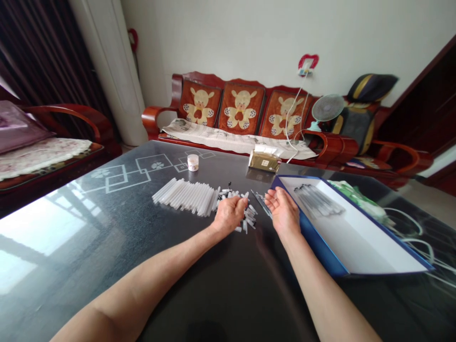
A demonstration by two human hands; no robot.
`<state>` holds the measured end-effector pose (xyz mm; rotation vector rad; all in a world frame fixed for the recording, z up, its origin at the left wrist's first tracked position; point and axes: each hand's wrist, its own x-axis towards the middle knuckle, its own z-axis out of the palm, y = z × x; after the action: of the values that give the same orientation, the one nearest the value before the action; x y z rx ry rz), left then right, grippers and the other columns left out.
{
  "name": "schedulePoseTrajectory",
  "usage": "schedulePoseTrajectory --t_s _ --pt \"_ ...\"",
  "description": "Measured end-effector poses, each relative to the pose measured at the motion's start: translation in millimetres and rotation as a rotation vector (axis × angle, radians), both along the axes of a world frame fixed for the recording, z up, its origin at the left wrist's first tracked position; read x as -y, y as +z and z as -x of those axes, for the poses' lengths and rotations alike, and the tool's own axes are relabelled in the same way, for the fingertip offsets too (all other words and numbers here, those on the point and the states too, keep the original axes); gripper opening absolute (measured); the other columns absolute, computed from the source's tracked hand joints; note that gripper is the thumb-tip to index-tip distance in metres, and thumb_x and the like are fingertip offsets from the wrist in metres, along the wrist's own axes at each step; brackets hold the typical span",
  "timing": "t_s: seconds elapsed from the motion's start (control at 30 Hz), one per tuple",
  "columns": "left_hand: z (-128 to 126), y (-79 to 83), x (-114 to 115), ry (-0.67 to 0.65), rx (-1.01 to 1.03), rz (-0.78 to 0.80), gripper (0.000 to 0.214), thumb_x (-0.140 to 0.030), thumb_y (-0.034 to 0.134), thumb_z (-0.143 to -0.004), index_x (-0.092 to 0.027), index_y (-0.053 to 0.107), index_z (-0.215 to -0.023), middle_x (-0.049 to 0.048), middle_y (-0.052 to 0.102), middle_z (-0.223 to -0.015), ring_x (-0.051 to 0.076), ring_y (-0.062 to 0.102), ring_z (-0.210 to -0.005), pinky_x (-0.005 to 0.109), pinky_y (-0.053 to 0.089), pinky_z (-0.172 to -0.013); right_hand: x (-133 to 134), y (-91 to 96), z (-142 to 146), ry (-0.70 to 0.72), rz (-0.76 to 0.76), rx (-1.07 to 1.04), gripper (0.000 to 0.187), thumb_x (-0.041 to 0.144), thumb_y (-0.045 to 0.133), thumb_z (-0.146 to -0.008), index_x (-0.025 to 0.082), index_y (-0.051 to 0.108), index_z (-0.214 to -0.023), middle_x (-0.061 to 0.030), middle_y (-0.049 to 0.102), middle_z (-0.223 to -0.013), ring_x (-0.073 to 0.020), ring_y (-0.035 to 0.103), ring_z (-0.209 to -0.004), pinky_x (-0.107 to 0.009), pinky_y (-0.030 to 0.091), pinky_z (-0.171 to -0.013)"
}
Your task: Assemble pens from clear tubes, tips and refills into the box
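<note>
My left hand is closed in a fist over a pile of small white and black pen caps; whatever its fingers hold is hidden. Left of it lies a row of translucent white pen barrels side by side. My right hand has loosely curled fingers, slightly apart, beside thin dark pen refills on the table; I see nothing held in it. Right of that hand stands a blue box with a white inside, and a bundle of slim clear and dark pens lies at its far end.
On the dark glossy table stand a small white round tub and a gold tissue box. A green and white plastic bag and white cables lie past the blue box. Behind are a wooden sofa and a fan.
</note>
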<state>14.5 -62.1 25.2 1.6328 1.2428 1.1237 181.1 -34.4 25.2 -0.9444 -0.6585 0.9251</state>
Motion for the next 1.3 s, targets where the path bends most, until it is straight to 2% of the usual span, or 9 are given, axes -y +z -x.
schedulePoseTrajectory --t_s 0.1,0.2,0.3,0.4,0.57,0.8,1.0,1.13,1.3 --pt "8.4 -3.6 -10.0 0.142 -0.078 -0.085 0.039 -0.046 0.042 -0.09 -0.019 0.058 -0.068 -0.0042 0.053 -0.05 0.007 0.045 -0.042 0.019 0.034 -0.047 -3.1 -17.8 -3.9 -0.024 0.032 0.314 0.038 0.045 0.071 -0.068 0.018 0.068 -0.095 -0.0038 0.072 -0.082 -0.0147 0.066 -0.07 -0.024 0.051 -0.058" --pt "15.0 -5.3 -15.4 0.191 -0.137 -0.125 0.041 -0.047 0.042 -0.089 -0.019 0.054 -0.062 -0.0036 0.053 -0.051 0.007 0.045 -0.045 0.019 0.033 -0.049 -5.7 -33.6 -1.8 -0.063 0.07 0.701 0.036 0.044 0.064 -0.072 0.018 0.069 -0.096 -0.0046 0.072 -0.085 -0.0172 0.066 -0.075 -0.029 0.052 -0.069" --pt "16.8 -6.7 -16.6 0.204 -0.156 -0.129 0.041 -0.048 0.043 -0.089 -0.019 0.053 -0.062 -0.0032 0.053 -0.052 0.008 0.044 -0.046 0.02 0.033 -0.05 -7.1 -39.7 -0.7 -0.097 0.102 0.999 0.035 0.04 0.06 -0.074 0.019 0.068 -0.101 -0.005 0.072 -0.085 -0.0185 0.066 -0.077 -0.033 0.051 -0.081" --pt "16.4 -8.2 -17.0 0.207 -0.161 -0.12 0.041 -0.049 0.043 -0.088 -0.019 0.053 -0.062 -0.0031 0.053 -0.053 0.008 0.045 -0.047 0.02 0.032 -0.051 -6.4 -39.3 -0.8 -0.08 0.117 1.151 0.033 0.04 0.057 -0.077 0.019 0.066 -0.101 -0.0056 0.072 -0.086 -0.019 0.066 -0.077 -0.032 0.05 -0.082" --pt "17.5 -7.9 -18.8 0.226 -0.158 -0.107 0.041 -0.048 0.044 -0.088 -0.019 0.055 -0.063 -0.003 0.054 -0.053 0.008 0.045 -0.048 0.02 0.033 -0.052 -3.3 -39.3 -0.7 -0.113 0.138 1.249 0.029 0.031 0.045 -0.086 0.02 0.067 -0.101 -0.0073 0.073 -0.095 -0.0202 0.067 -0.091 -0.03 0.048 -0.087" --pt "20.6 -2.1 -17.1 0.233 -0.243 -0.141 0.03 -0.036 0.047 -0.086 -0.019 0.068 -0.074 -0.0027 0.057 -0.057 0.01 0.052 -0.057 0.02 0.036 -0.058 -7.4 -50.6 1.6 -0.152 -0.162 1.397 0.026 0.026 0.045 -0.084 0.018 0.067 -0.095 -0.0088 0.072 -0.094 -0.0216 0.067 -0.088 -0.031 0.05 -0.083" --pt "33.8 3.6 -27.1 0.31 -0.387 -0.15 0.024 -0.029 0.051 -0.083 -0.021 0.073 -0.087 0.0 0.067 -0.069 0.012 0.059 -0.067 0.021 0.041 -0.065 -12.6 -55.5 1.7 -0.221 -0.184 1.405 0.026 0.026 0.045 -0.085 0.016 0.067 -0.092 -0.0109 0.072 -0.089 -0.0227 0.067 -0.081 -0.032 0.05 -0.079" --pt "70.3 18.4 -53.2 0.479 -0.502 -0.097 0.024 -0.028 0.056 -0.081 -0.021 0.072 -0.098 0.0038 0.071 -0.082 0.017 0.063 -0.079 0.024 0.043 -0.072 -13.5 -55.4 1.9 -0.223 -0.177 1.411 0.025 0.025 0.044 -0.085 0.016 0.067 -0.091 -0.0107 0.072 -0.088 -0.0229 0.067 -0.082 -0.031 0.049 -0.079" --pt "146.2 36.2 -81.7 0.673 -0.66 0.05 0.023 -0.027 0.055 -0.082 -0.016 0.072 -0.095 0.0087 0.07 -0.089 0.023 0.061 -0.09 0.032 0.044 -0.08 -13.6 -55.3 3.1 -0.219 -0.177 1.4 0.025 0.025 0.043 -0.085 0.016 0.067 -0.088 -0.0102 0.072 -0.086 -0.0223 0.066 -0.08 -0.03 0.047 -0.076"
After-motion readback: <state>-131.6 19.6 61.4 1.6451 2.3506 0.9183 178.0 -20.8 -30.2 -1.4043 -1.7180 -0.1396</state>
